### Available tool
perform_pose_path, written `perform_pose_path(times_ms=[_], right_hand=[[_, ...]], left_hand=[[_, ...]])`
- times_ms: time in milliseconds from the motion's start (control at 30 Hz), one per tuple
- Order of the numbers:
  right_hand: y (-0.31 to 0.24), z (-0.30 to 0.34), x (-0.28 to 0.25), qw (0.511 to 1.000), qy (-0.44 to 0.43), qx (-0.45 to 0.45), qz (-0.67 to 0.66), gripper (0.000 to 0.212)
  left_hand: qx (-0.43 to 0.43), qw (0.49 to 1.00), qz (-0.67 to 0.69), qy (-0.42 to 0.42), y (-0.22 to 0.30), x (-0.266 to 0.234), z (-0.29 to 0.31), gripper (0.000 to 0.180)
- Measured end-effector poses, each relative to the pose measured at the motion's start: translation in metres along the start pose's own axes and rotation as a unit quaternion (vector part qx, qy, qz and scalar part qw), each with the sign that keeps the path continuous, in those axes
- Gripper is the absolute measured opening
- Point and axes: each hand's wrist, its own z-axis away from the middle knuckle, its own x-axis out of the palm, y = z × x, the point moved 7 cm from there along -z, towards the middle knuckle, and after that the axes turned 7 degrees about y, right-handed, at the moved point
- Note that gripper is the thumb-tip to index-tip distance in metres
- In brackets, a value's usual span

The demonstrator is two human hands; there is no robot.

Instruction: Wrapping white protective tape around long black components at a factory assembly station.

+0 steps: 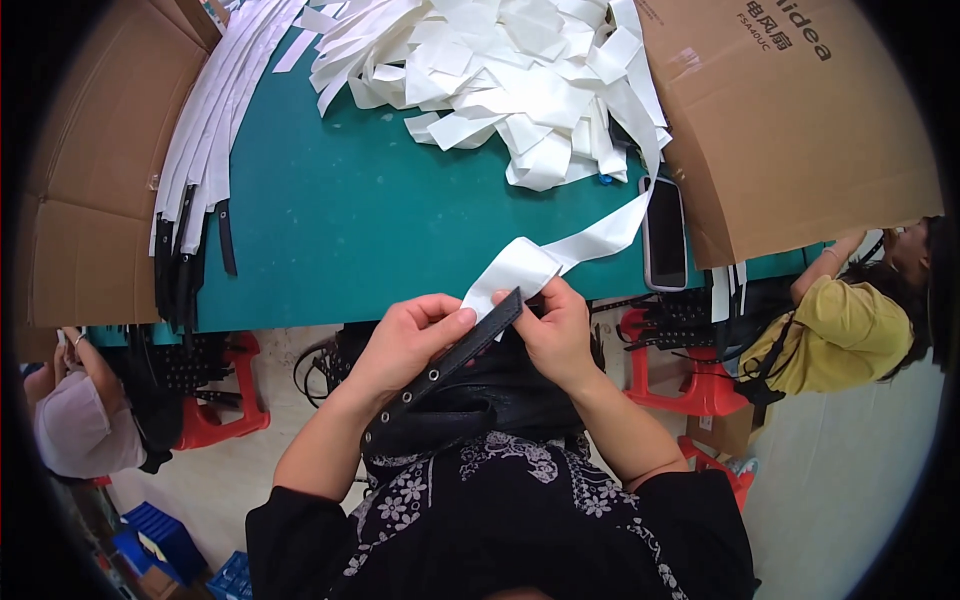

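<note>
Fingers of the left hand (415, 335) and right hand (560, 325) pinch a flat black studded strap (455, 360) and a smooth white paper strip (560, 250), just above the green table (340, 220) edge

Strip pile (500, 70) on table (350, 220) — phone (664, 232) right, straps (200, 150) left.

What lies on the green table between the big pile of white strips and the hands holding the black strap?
In the head view, mostly bare green table. Only one white strip crosses it, running from the pile down to the right hand and the strap.
</note>
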Motion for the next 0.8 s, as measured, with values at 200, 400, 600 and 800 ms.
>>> perform_pose_path(times_ms=[200,400,600,800], right_hand=[[-0.009,0.000,0.004,0.998,-0.014,0.008,0.053,0.022],[-0.005,-0.006,0.000,0.999,-0.039,-0.006,0.007,0.023],[0.009,-0.010,0.011,0.990,-0.127,0.052,-0.046,0.027],[0.023,-0.002,0.013,0.958,-0.169,0.169,-0.155,0.028]], left_hand=[[-0.037,0.980,-0.072,-0.182,-0.011,0.013,0.013,0.016],[0.057,0.998,-0.027,0.016,0.021,-0.014,0.008,0.015],[-0.069,0.996,0.007,-0.050,-0.003,-0.011,-0.004,0.017],[-0.056,0.998,0.020,-0.030,-0.011,-0.011,-0.010,0.020]])
